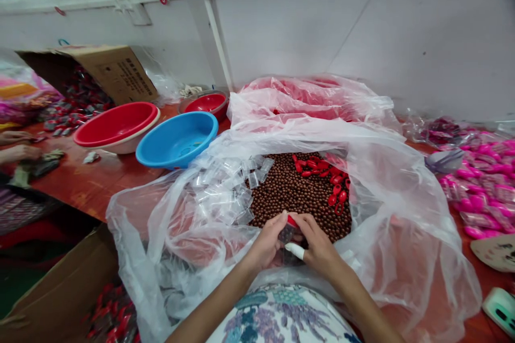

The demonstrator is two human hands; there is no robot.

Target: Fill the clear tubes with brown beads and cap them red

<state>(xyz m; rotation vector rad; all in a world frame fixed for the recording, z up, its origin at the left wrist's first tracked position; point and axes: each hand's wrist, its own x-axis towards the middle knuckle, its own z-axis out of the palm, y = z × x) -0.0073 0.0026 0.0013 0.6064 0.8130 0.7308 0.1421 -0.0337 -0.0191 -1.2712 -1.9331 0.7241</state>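
Note:
Both my hands meet at the near edge of a heap of brown beads [298, 187] in an open plastic bag. My left hand [265, 241] and my right hand [317, 244] close round a small clear container [287, 235] with a red cap [292, 221]. White tape wraps a finger of my right hand. Clear empty containers [225, 193] lie left of the beads, and red caps [339, 195] lie on their right side.
A blue basin [177, 139] and a red basin [118, 123] stand left. Behind them is a cardboard box [116, 72]; another box [60, 278] sits lower left. Pink items [491, 182] lie right. Another person's hands [20, 150] are far left.

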